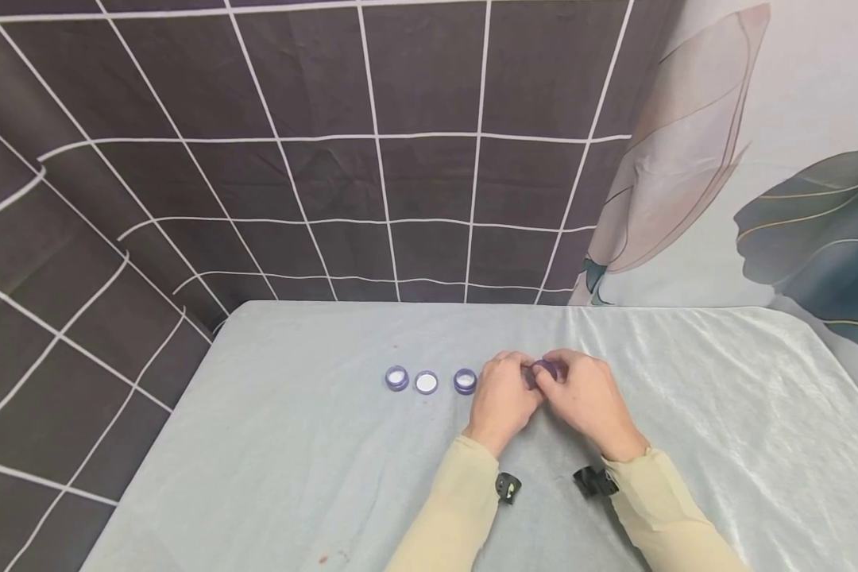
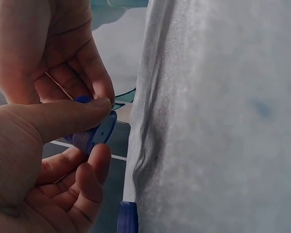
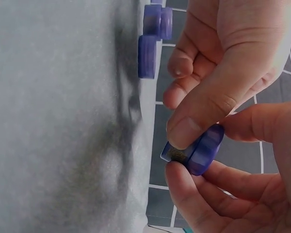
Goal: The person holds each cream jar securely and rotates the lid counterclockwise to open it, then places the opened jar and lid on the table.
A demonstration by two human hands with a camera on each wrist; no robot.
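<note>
Both hands meet over the right half of the cloth-covered table, holding one small purple jar between them. In the right wrist view, the left thumb of my left hand presses on the jar's clear, glittery body. Fingers of my right hand pinch around its ridged purple end. The left wrist view shows the jar's flat round face tilted sideways, off the table. Partly hidden by the fingers is the rest of the jar. Just left of the hands stands another purple jar.
Farther left, a flat purple-rimmed round piece with a white middle lies beside a purple jar. Pale, wrinkled cloth covers the table. Dark checked fabric hangs behind, with leaf-patterned fabric at right.
</note>
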